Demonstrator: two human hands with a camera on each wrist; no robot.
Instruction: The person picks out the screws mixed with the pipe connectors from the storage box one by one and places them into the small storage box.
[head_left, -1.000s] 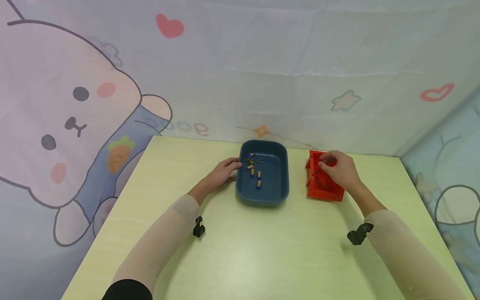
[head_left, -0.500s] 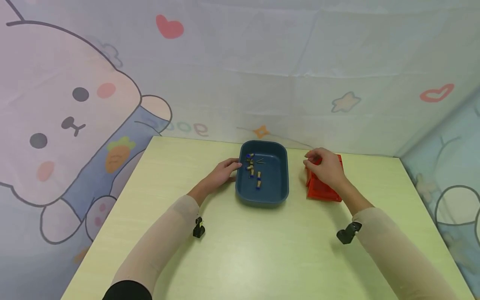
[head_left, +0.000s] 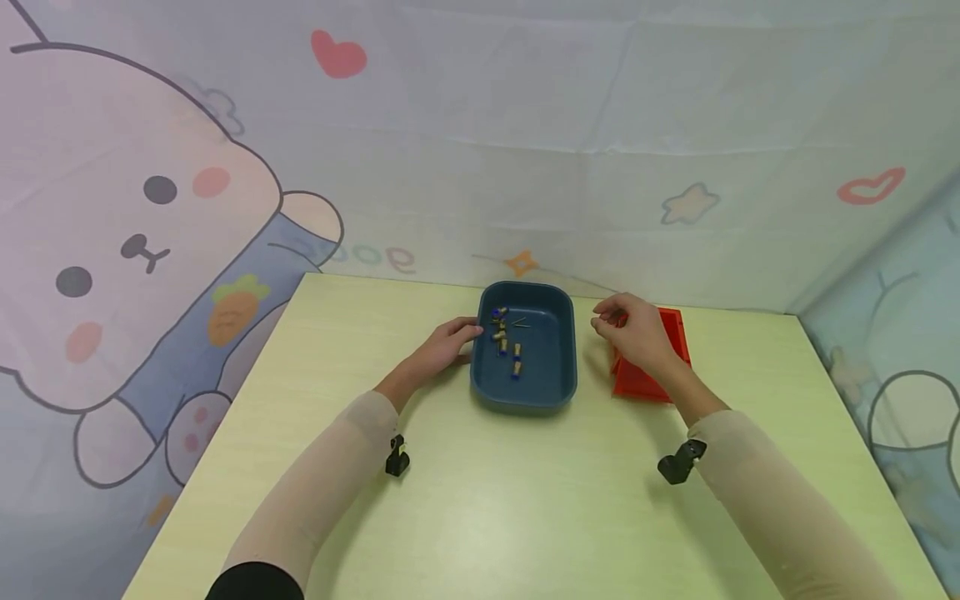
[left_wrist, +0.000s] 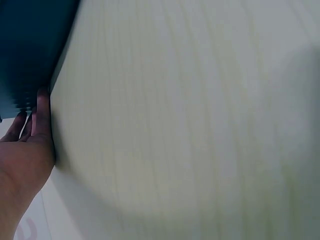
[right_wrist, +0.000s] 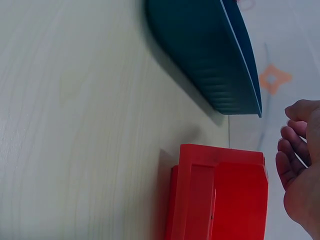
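A dark blue-green plastic tray point(head_left: 551, 392) lies on the table, holding several small brass-coloured fittings with blue ends point(head_left: 517, 369) and a couple of thin metal pins point(head_left: 522, 322). At its left side my left hand point(head_left: 442, 346) rests with fairly straight fingers touching the wall, as the left wrist view also shows. To the right stands a red plastic bin point(head_left: 643, 385). Over the bin's left part hovers my right hand point(head_left: 637, 333), its fingers loosely bent toward the tray. No object shows between thumb and fingers in the right wrist view. The bin's inside is partly covered by this hand.
The pale wood-look table point(head_left: 510, 500) ends at a printed cloth backdrop point(head_left: 480, 167) just behind the tray and bin. A narrow gap of tabletop separates the tray from the bin. Black wrist cameras point(head_left: 682, 462) sit on both sleeves.
My right hand has moved left from over the middle of the red bin to its tray-side edge, uncovering the bin's right part. My left hand stays at the tray.
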